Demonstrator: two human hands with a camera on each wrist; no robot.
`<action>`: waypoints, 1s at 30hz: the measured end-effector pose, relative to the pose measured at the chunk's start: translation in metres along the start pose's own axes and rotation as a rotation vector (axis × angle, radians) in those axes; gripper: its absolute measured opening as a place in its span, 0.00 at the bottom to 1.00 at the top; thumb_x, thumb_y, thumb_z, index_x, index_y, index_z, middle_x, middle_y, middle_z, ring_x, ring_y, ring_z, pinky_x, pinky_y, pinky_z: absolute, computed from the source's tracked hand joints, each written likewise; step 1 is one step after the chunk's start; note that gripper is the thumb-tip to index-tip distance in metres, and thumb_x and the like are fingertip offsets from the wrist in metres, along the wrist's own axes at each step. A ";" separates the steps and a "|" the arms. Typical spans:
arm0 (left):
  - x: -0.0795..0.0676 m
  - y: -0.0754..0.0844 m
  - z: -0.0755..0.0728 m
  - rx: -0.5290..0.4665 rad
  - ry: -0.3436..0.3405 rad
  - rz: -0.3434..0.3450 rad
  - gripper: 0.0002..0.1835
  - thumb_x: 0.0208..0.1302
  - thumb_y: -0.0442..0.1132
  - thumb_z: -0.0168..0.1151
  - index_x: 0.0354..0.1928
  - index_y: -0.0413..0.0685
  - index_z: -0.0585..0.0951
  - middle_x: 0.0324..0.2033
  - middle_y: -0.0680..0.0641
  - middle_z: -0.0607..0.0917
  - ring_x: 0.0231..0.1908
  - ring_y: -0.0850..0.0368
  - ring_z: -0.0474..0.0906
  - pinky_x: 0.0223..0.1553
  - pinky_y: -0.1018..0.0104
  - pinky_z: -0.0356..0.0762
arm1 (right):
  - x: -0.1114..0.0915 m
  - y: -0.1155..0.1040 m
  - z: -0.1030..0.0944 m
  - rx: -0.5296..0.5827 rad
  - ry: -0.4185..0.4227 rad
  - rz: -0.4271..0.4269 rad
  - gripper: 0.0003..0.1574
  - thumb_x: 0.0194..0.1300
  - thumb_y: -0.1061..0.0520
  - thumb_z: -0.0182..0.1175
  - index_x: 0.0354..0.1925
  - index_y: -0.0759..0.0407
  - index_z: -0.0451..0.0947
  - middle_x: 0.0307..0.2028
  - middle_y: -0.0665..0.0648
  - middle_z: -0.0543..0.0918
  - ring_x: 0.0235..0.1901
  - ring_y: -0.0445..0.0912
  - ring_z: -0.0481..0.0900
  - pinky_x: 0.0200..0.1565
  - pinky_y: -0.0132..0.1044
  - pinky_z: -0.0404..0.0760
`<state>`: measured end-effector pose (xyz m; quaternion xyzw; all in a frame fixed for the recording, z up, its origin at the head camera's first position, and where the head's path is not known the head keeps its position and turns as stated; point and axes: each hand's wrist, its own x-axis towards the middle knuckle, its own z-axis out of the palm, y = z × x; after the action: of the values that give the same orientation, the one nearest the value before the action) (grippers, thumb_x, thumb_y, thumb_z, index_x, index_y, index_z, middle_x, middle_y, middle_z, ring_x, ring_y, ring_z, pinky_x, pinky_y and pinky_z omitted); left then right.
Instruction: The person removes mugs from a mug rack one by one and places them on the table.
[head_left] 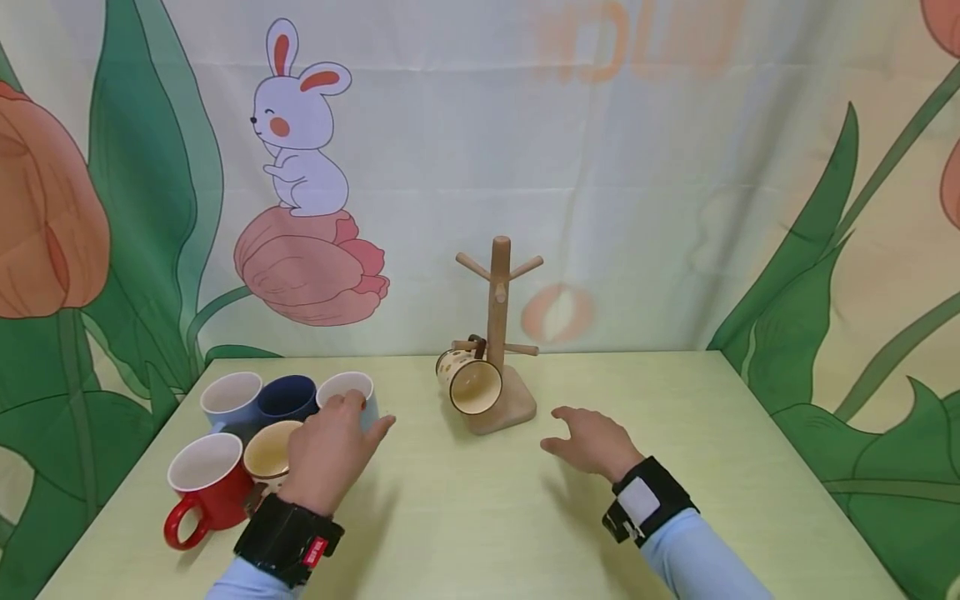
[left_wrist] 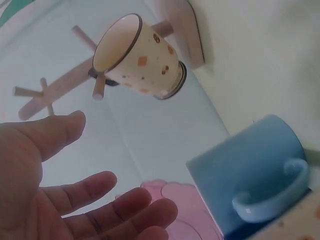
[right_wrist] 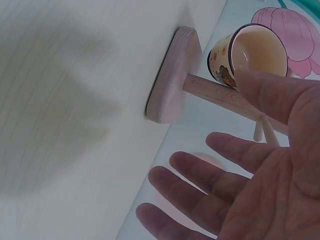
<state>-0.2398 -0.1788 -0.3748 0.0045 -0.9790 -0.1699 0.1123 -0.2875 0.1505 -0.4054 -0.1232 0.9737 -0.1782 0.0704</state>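
Observation:
My left hand (head_left: 330, 450) hovers over the group of mugs at the left, fingers spread and holding nothing. Nearest to it stands a light blue mug (left_wrist: 245, 170), its handle showing in the left wrist view; in the head view the hand partly covers it. A cream patterned mug (head_left: 268, 450) is half hidden behind the same hand. My right hand (head_left: 596, 442) is held above the table, fingers apart, just right of the wooden mug rack (head_left: 504, 400). From a lower left peg of the rack hangs another cream patterned mug (left_wrist: 150, 60), tilted with its mouth facing forward.
A red mug (head_left: 213, 483), a dark blue mug (head_left: 287, 398) and another light blue mug (head_left: 231, 400) stand close together at the left of the pale table (head_left: 450, 533). A printed curtain (head_left: 450, 150) hangs behind the table's back edge.

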 end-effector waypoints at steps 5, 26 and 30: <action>0.020 0.014 0.011 0.019 0.025 0.077 0.25 0.65 0.55 0.65 0.45 0.37 0.78 0.34 0.40 0.82 0.29 0.44 0.80 0.28 0.47 0.79 | 0.005 -0.001 -0.005 -0.004 0.034 0.008 0.35 0.68 0.45 0.62 0.65 0.64 0.72 0.53 0.64 0.82 0.53 0.59 0.80 0.50 0.56 0.78; 0.110 0.065 0.038 0.117 -0.091 0.162 0.23 0.72 0.56 0.56 0.48 0.39 0.78 0.30 0.42 0.82 0.31 0.46 0.82 0.31 0.53 0.80 | 0.061 -0.032 -0.030 -0.067 0.281 0.009 0.32 0.72 0.42 0.57 0.64 0.61 0.73 0.52 0.63 0.83 0.48 0.58 0.83 0.42 0.54 0.81; 0.119 0.073 0.041 0.168 -0.099 0.211 0.21 0.75 0.53 0.53 0.47 0.41 0.81 0.27 0.44 0.82 0.28 0.49 0.80 0.29 0.57 0.79 | 0.068 -0.036 -0.028 -0.091 0.336 -0.005 0.21 0.74 0.45 0.56 0.53 0.57 0.81 0.41 0.60 0.87 0.37 0.55 0.85 0.33 0.50 0.81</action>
<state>-0.3630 -0.1020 -0.3624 -0.0975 -0.9892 -0.0745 0.0805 -0.3499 0.1091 -0.3723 -0.0972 0.9785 -0.1522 -0.0992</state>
